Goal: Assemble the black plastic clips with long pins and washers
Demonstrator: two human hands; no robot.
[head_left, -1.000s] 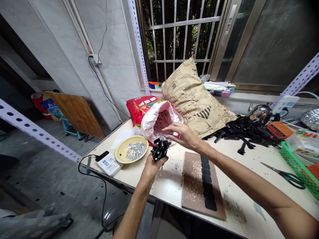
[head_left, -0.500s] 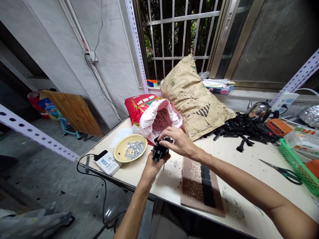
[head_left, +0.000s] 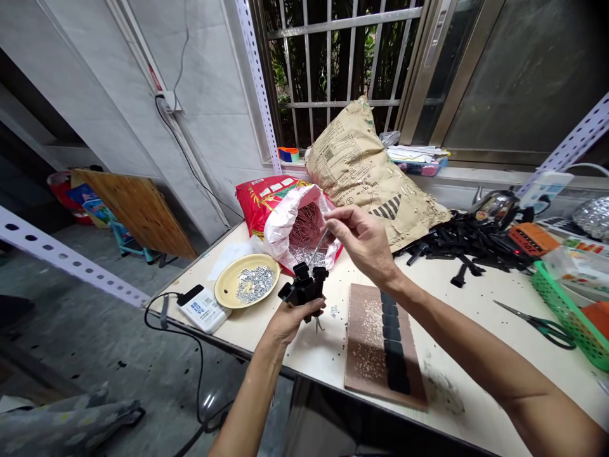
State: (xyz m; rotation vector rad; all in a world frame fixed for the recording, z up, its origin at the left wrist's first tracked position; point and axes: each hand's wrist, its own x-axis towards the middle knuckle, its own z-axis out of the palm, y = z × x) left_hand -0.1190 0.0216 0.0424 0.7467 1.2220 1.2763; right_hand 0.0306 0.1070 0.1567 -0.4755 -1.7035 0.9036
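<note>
My left hand (head_left: 285, 322) is closed around a bundle of black plastic parts (head_left: 304, 289) with squarish ends, held above the table. Thin metal pieces stick out below the bundle. Higher up and to the right, my right hand (head_left: 364, 244) pinches a thin metal rod (head_left: 318, 249) that slants down toward the parts. Whether its lower tip touches them I cannot tell. Right behind is the open mouth of a red and white bag (head_left: 280, 231), filled with thin reddish and silvery rods (head_left: 307, 228).
A yellow dish (head_left: 223, 285) of small shiny metal pieces and a white power bank (head_left: 203, 311) lie left. Right of my hands is a brown board (head_left: 361, 374) with black pads. Farther right are a pile of black parts (head_left: 428, 247), scissors (head_left: 537, 325) and a green basket (head_left: 566, 311).
My right hand has lifted off the black parts, up and to the right, and a thin metal rod now shows in its fingers. The bundle in my left hand is more exposed.
</note>
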